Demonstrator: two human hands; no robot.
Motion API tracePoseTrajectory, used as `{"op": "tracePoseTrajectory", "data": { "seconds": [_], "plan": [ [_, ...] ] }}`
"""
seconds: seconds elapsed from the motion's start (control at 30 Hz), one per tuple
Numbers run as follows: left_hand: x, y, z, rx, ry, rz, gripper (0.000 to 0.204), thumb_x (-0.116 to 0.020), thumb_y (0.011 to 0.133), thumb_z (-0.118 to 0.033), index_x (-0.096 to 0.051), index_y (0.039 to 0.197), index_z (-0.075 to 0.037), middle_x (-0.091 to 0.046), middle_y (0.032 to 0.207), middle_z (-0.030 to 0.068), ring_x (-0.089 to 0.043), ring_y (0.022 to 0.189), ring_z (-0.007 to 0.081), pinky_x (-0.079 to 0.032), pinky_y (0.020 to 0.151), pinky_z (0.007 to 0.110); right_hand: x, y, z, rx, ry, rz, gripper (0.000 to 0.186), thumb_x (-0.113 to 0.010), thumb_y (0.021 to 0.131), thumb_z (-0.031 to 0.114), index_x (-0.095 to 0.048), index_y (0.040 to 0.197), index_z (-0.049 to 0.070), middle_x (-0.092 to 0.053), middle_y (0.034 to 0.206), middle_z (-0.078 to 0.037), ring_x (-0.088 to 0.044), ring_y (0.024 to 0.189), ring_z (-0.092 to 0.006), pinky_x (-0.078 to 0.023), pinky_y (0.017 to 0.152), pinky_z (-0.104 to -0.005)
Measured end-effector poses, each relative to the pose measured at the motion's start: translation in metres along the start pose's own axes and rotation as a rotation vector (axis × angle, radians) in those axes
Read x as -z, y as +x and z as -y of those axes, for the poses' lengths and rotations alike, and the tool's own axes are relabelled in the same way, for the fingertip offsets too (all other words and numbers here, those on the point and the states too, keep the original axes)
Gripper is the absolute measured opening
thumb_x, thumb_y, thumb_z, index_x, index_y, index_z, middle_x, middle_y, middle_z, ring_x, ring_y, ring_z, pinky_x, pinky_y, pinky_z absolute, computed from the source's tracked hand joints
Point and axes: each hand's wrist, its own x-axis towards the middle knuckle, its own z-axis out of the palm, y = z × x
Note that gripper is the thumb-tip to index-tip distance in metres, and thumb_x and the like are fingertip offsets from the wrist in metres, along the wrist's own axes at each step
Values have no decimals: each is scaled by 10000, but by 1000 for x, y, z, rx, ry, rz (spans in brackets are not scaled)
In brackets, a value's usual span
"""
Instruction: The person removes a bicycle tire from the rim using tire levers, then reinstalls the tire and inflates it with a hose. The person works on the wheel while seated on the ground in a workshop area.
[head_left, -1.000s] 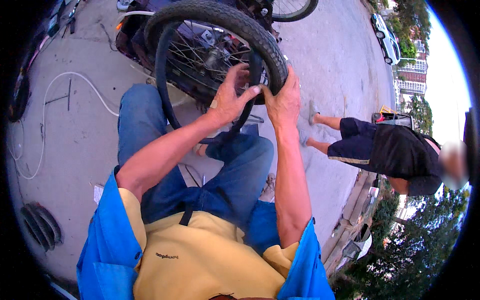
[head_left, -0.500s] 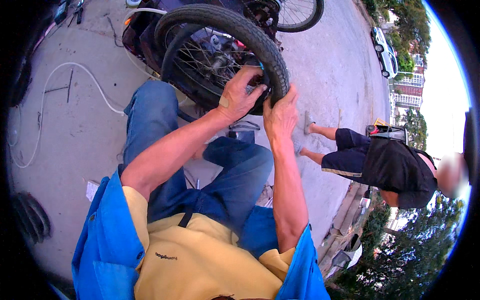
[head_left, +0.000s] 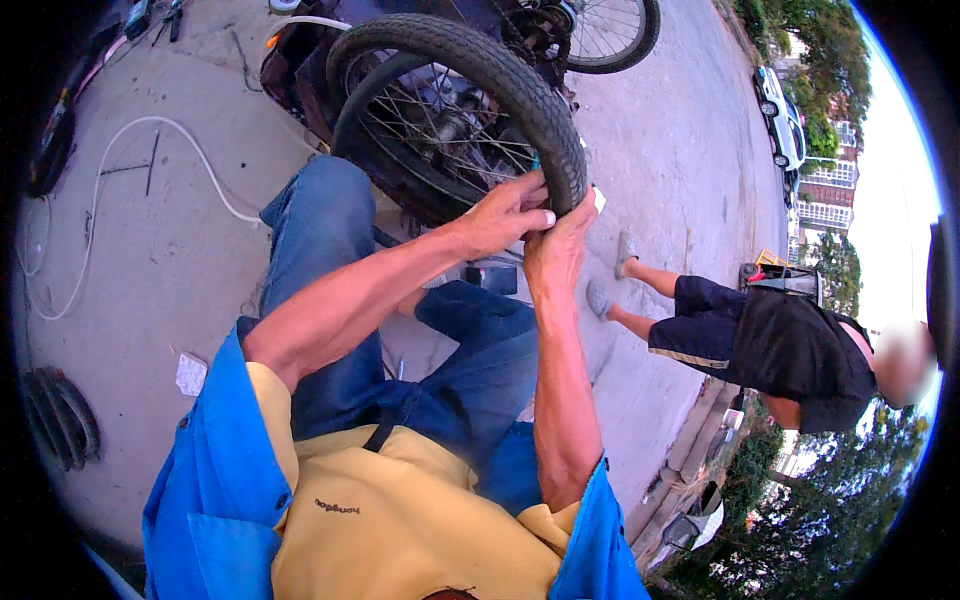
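Observation:
A black tyre (head_left: 545, 120) stands partly away from a spoked wheel (head_left: 440, 125) of an upturned cycle in front of me. Both my hands are at the tyre's near end. My left hand (head_left: 505, 213) is closed on its inner side, thumb pressed toward the right hand. My right hand (head_left: 556, 250) wraps the outer side, its fingertips hidden behind the rubber. A small white piece (head_left: 599, 200) shows just beyond the right hand; its kind I cannot tell. Within the tyre a dark curved band (head_left: 350, 115) runs beside the spokes.
A second spoked wheel (head_left: 612, 30) is at the far side. On the ground to the left lie a white hose (head_left: 185, 130), thin metal rods (head_left: 152, 165) and black coiled rubber (head_left: 62, 418). A person (head_left: 790, 345) stands at the right; a white car (head_left: 780, 118) is farther off.
Both hands have come slightly nearer to me along the tyre. The left hand's fingers, earlier reaching inside between tyre and wheel, now pinch the tyre's near edge. The view has shifted a little.

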Motion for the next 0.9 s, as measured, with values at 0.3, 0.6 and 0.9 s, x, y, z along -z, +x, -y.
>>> {"op": "tracePoseTrajectory", "data": {
  "seconds": [0.3,0.6,0.9],
  "plan": [
    [9,6,-44,-141,16,-31,620,-544,909,46,-433,1518,14,-563,1491,123,-510,1403,225,-340,1230,399,8,-6,-32,21,178,-10,854,-693,925,28,-214,1632,43,-475,1488,-281,-503,1351,-456,-420,1119,-499],
    [35,-14,-19,-80,274,-389,504,-663,922,6,-563,1416,19,-671,1304,147,-658,1163,226,-542,1007,367,-24,-2,-25,-46,38,-77,907,-772,903,155,-222,1615,43,-524,1416,-288,-571,1249,-483,-476,1029,-513],
    [13,6,34,-207,528,-509,269,-736,881,-24,-632,1128,-42,-740,983,104,-731,897,228,-577,832,354,-32,0,-23,-129,16,-112,788,-788,841,130,-346,1482,6,-563,1327,-293,-594,1176,-502,-489,980,-533]
  ]
}}
